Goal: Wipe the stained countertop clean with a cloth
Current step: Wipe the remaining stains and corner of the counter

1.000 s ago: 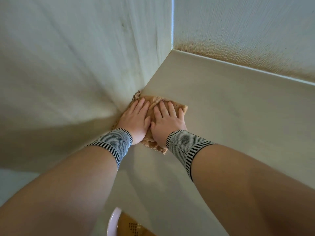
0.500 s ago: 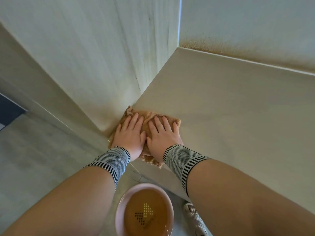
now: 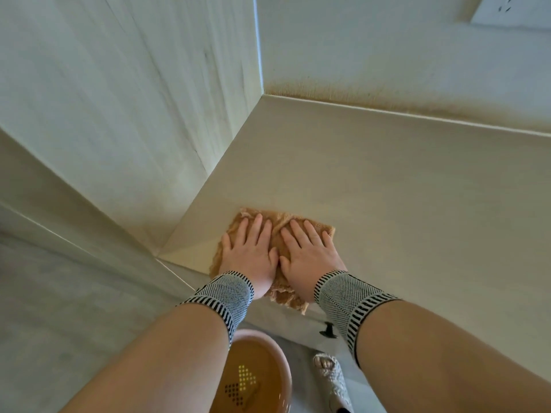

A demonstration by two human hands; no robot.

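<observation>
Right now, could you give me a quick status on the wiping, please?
Left hand and right hand flat on cloth. Cloth at countertop front edge, overhanging. Nothing in the way.

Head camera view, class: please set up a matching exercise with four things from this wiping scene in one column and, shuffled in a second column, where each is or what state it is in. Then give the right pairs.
Column one:
1. cloth
2. left hand
3. basin
4. brown stain

Column two:
A. on the floor below the counter edge, holding brownish water
B. along the foot of the back wall
C. flat on the countertop, its near edge hanging over
D. pressing flat beside the right hand

Pairs: 1-C, 2-D, 3-A, 4-B
</observation>
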